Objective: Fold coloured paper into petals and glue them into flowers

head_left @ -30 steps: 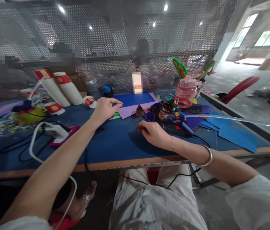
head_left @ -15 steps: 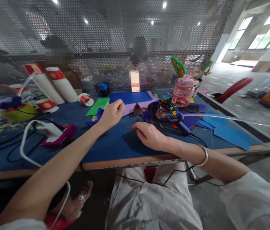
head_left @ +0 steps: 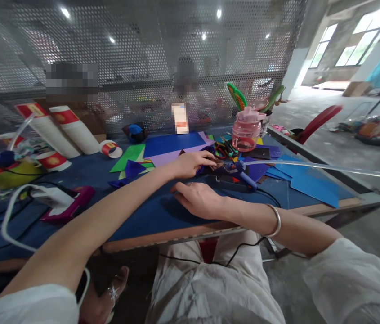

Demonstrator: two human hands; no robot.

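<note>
Evidently the work is partway along: some pieces are already folded, while others lie as flat sheets. Just left of the glue gun (head_left: 248,181), the left hand (head_left: 197,163) reaches over a small cluster of dark folded pieces, its fingertips at or against a brown folded piece (head_left: 218,164). Its fingers are bent and slightly spread; whether they pinch anything, I cannot tell. Nearer the person than the glue gun and to its left, the right hand (head_left: 198,200) is loosely curled, with nothing visible in it, though its palm is turned from view.

Well left of the glue gun sits a purple folded piece (head_left: 133,169), shaped but attached to nothing that I can see. Beyond the glue gun to the left, a blue sheet (head_left: 174,145) and a green sheet (head_left: 131,155) lie flat and look unworked, as do the light blue sheets (head_left: 316,185) to its right. I see no finished assembly.

The left hand hides much of the cluster, so its pieces cannot be counted. The glue gun's nozzle is lost among dark shapes, and the clear glue stick (head_left: 297,165) trailing right from it runs out of frame.
</note>
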